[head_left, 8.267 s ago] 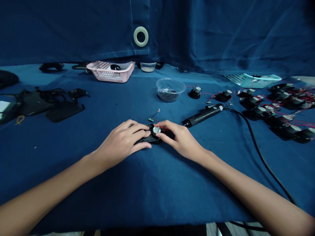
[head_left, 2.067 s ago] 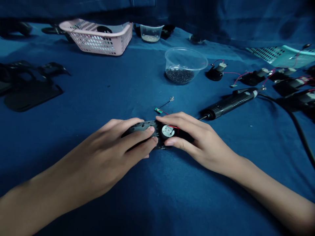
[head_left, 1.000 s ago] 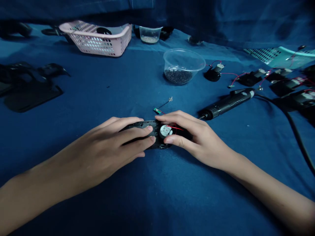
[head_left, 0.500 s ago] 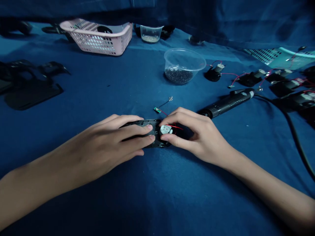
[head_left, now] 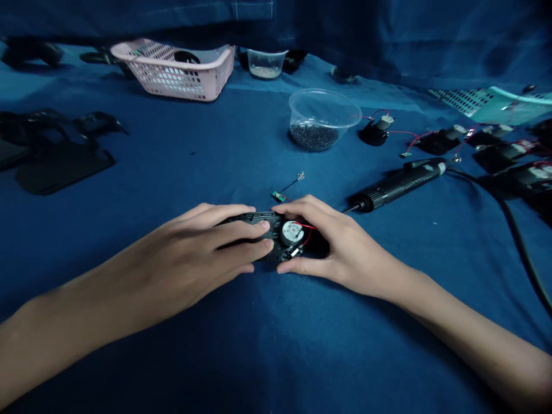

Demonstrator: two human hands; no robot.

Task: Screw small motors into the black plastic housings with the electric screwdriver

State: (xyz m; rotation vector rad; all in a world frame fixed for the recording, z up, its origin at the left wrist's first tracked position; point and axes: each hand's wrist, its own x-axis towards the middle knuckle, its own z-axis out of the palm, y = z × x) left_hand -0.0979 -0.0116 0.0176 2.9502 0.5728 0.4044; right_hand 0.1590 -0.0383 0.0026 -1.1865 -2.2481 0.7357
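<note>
A black plastic housing (head_left: pixel 276 223) lies on the blue cloth between my hands. My left hand (head_left: pixel 202 238) grips its left part, two fingers on top and the others along its edges. A round white-faced motor (head_left: pixel 292 232) with red wires sits in the housing's right end. My right hand (head_left: pixel 334 241) curves around that end, thumb at the near edge and fingers at the far edge. Just beyond the housing lies a small green circuit board (head_left: pixel 279 196), joined by a dark wire to a metal contact piece (head_left: pixel 301 176).
A black electric screwdriver (head_left: pixel 401 183) with a cable lies at right. Behind stands a clear tub of dark screws (head_left: pixel 314 135). Several motor assemblies (head_left: pixel 375 131) lie at right near a teal basket (head_left: pixel 509 104). A pink basket (head_left: pixel 181 80) and black plastic parts (head_left: pixel 64 167) are at left.
My right thumb and fingers have let go of the motor and spread to the housing's near and far edges. My left hand keeps its hold.
</note>
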